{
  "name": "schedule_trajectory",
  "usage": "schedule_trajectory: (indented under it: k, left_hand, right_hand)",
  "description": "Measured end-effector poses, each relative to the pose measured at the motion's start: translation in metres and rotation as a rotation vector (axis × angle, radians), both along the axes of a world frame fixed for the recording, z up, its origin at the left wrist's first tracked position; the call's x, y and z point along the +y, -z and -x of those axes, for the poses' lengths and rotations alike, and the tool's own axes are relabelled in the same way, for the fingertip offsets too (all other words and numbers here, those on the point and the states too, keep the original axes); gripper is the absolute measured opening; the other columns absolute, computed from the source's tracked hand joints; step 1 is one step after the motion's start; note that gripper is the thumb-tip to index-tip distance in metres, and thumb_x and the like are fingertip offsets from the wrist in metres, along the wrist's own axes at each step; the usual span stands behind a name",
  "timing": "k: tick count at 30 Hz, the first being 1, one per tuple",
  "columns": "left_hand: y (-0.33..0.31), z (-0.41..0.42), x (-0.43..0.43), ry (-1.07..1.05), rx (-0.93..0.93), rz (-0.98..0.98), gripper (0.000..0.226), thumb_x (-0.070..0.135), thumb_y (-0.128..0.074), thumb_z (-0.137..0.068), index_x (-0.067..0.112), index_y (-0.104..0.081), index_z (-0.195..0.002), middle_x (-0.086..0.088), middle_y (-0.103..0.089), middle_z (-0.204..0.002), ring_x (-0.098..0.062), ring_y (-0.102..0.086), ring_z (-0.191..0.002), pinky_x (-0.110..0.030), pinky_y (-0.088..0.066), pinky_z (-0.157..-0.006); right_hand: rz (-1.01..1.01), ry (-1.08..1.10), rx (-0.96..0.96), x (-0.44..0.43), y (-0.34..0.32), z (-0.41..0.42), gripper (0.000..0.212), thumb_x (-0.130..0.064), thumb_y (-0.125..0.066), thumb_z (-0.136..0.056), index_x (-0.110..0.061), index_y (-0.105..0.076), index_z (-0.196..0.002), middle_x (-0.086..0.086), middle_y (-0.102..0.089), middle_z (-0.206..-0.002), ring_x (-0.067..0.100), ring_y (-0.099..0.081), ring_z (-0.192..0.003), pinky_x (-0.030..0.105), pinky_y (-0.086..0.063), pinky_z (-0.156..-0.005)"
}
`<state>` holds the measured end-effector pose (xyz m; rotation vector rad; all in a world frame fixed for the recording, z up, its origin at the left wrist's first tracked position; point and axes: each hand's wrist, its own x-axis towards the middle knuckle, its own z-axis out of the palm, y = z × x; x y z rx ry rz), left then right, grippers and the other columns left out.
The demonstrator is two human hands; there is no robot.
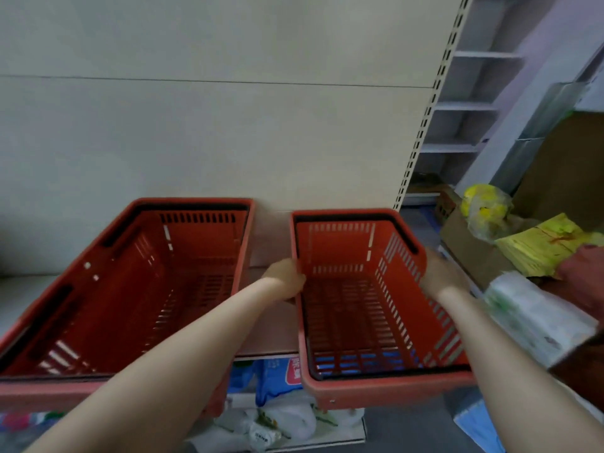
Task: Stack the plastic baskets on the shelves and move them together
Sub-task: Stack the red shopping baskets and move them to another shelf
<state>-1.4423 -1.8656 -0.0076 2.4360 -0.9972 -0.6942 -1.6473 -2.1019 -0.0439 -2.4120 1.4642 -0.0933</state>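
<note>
Red plastic basket (366,289) on the right overhangs the shelf (268,325) edge; my left hand (284,282) and right hand (439,273) clamp its side rims, beside a second basket (130,282).

A pale shelf (271,335) carries two red baskets (137,289) (369,305) side by side.

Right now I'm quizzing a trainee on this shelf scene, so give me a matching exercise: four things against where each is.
Things:
1. left hand
2. right hand
3. bigger-looking basket
4. yellow bag

Places:
A. far right, in a cardboard box
B. on the smaller basket's right rim
C. left on the shelf
D. on the smaller basket's left rim

Pairs: 1-D, 2-B, 3-C, 4-A
</note>
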Motion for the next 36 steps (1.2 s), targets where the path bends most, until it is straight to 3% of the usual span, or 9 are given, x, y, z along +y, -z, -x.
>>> schedule_trajectory:
  k: [7, 10, 14, 17, 19, 24, 28, 33, 36]
  left_hand:
    - [-0.017, -0.001, 0.016, -0.121, 0.107, 0.227, 0.034, 0.025, -0.053, -0.092, 0.021, -0.06, -0.125, -0.012, -0.071, -0.109, -0.032, -0.069, -0.09, -0.036, -0.054, -0.074]
    - [-0.03, -0.006, 0.031, -0.138, 0.1, 0.377, 0.038, 0.027, -0.056, -0.091, 0.023, -0.057, -0.129, -0.006, -0.069, -0.116, -0.032, -0.067, -0.097, -0.037, -0.054, -0.083]
    - [-0.053, -0.02, 0.057, -0.109, 0.08, 0.477, 0.049, 0.027, -0.055, -0.084, 0.025, -0.054, -0.133, -0.001, -0.068, -0.121, -0.026, -0.065, -0.108, -0.042, -0.052, -0.093]
    - [-0.069, -0.038, 0.078, -0.089, 0.126, 0.604, 0.068, 0.043, -0.051, -0.072, 0.027, -0.049, -0.138, -0.001, -0.066, -0.127, -0.022, -0.064, -0.112, -0.045, -0.052, -0.095]
    - [-0.086, -0.046, 0.098, -0.033, 0.171, 0.72, 0.06, 0.046, -0.052, -0.073, 0.035, -0.053, -0.132, 0.002, -0.07, -0.12, -0.019, -0.068, -0.105, -0.047, -0.054, -0.092]
    - [-0.148, -0.062, 0.162, 0.067, 0.228, 1.032, 0.032, 0.024, -0.055, -0.086, 0.045, -0.062, -0.11, 0.006, -0.075, -0.099, -0.017, -0.073, -0.092, -0.048, -0.055, -0.09]
    - [-0.178, -0.092, 0.216, 0.103, 0.177, 1.091, 0.04, 0.022, -0.052, -0.089, 0.036, -0.061, -0.125, 0.003, -0.076, -0.102, -0.018, -0.073, -0.091, -0.046, -0.057, -0.087]
    - [-0.185, -0.13, 0.276, 0.078, 0.077, 1.168, 0.038, 0.013, -0.047, -0.092, 0.041, -0.065, -0.111, 0.005, -0.075, -0.102, -0.016, -0.072, -0.092, -0.043, -0.057, -0.087]
    - [-0.187, -0.155, 0.302, 0.028, 0.066, 1.183, 0.038, 0.011, -0.046, -0.094, 0.04, -0.064, -0.112, 0.003, -0.073, -0.105, -0.017, -0.071, -0.095, -0.04, -0.056, -0.089]
  right_hand:
    - [0.099, 0.087, -0.193, 0.06, -0.049, 0.011, 0.032, -0.028, -0.05, -0.093, -0.022, -0.052, -0.124, 0.017, -0.066, -0.107, 0.039, -0.064, -0.096, 0.037, -0.047, -0.071]
    - [0.173, 0.16, -0.215, 0.081, -0.07, 0.01, 0.035, -0.016, -0.052, -0.093, -0.01, -0.052, -0.127, 0.025, -0.064, -0.11, 0.043, -0.062, -0.1, 0.038, -0.043, -0.072]
    - [0.337, 0.161, -0.35, 0.113, -0.109, 0.005, 0.051, -0.018, -0.05, -0.09, -0.026, -0.04, -0.14, 0.021, -0.064, -0.112, 0.042, -0.062, -0.101, 0.042, -0.046, -0.076]
    - [0.478, 0.172, -0.383, 0.139, -0.147, 0.003, 0.047, -0.016, -0.05, -0.089, -0.026, -0.043, -0.134, 0.021, -0.063, -0.107, 0.042, -0.062, -0.097, 0.039, -0.04, -0.07]
    - [0.56, 0.181, -0.411, 0.164, -0.179, 0.0, 0.038, -0.019, -0.05, -0.091, -0.026, -0.046, -0.128, 0.022, -0.063, -0.101, 0.043, -0.062, -0.091, 0.036, -0.035, -0.067]
    - [0.713, 0.15, -0.511, 0.244, -0.249, -0.02, 0.035, -0.016, -0.05, -0.094, -0.022, -0.049, -0.129, 0.02, -0.066, -0.104, 0.041, -0.062, -0.094, 0.035, -0.037, -0.069]
    - [0.746, 0.093, -0.63, 0.301, -0.28, -0.048, 0.047, -0.01, -0.046, -0.093, -0.025, -0.046, -0.137, 0.018, -0.066, -0.106, 0.039, -0.062, -0.095, 0.037, -0.044, -0.075]
    - [0.626, -0.064, -0.784, 0.354, -0.296, -0.088, 0.051, -0.011, -0.043, -0.094, -0.027, -0.043, -0.143, -0.001, -0.064, -0.116, 0.016, -0.059, -0.098, 0.03, -0.047, -0.089]
    - [0.558, -0.098, -0.81, 0.366, -0.293, -0.115, 0.06, -0.005, -0.04, -0.092, -0.03, -0.041, -0.145, 0.001, -0.065, -0.126, 0.015, -0.062, -0.106, 0.027, -0.048, -0.095]
